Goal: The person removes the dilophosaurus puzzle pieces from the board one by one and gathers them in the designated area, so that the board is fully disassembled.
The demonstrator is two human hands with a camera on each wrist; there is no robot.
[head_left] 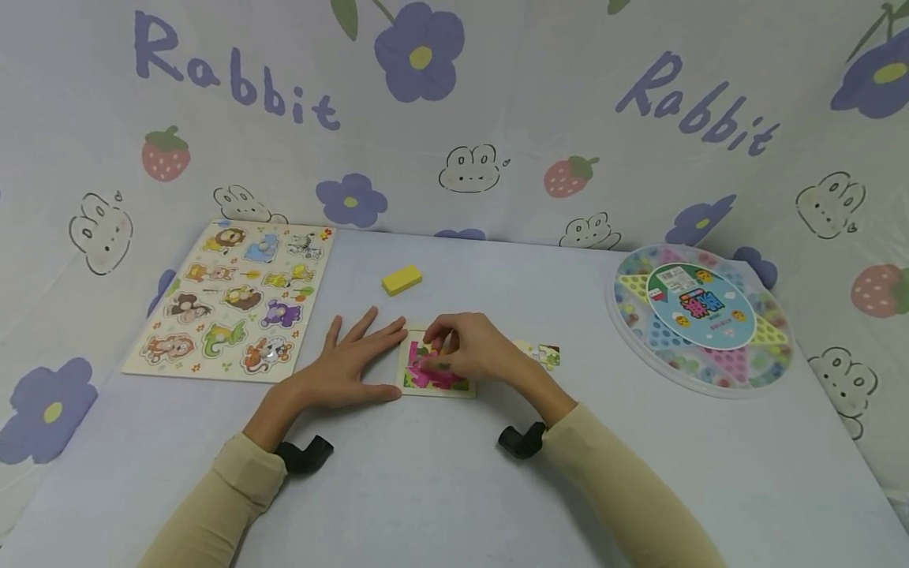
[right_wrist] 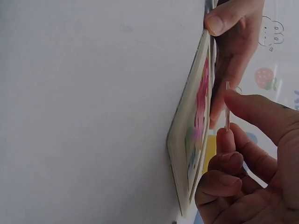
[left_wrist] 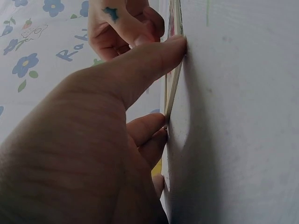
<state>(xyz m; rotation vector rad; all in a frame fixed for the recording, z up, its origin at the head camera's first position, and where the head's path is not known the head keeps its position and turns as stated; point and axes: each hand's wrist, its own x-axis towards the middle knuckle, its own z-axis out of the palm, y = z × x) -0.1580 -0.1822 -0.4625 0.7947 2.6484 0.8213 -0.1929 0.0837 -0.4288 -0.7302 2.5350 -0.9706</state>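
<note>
A small jigsaw board (head_left: 412, 334) with a pale frame and a pink and green picture lies on the table in front of me. My left hand (head_left: 344, 369) is spread flat at its left side, fingers straight; in the left wrist view the thumb (left_wrist: 159, 53) and fingertips meet the board's edge. Over the board my right hand (head_left: 474, 347) pinches a thin puzzle piece (right_wrist: 227, 114) between thumb and fingers, seen edge-on and raised off the picture in the right wrist view. Loose puzzle pieces (head_left: 549, 356) lie right of the board, partly hidden behind the right wrist.
A yellow block (head_left: 402, 280) sits behind the board. At the left lies a large animal puzzle board (head_left: 237, 323). To the right is a round, clear-rimmed game case (head_left: 703, 315) with a star pattern. A printed cloth (head_left: 511, 95) hangs along the table's back edge.
</note>
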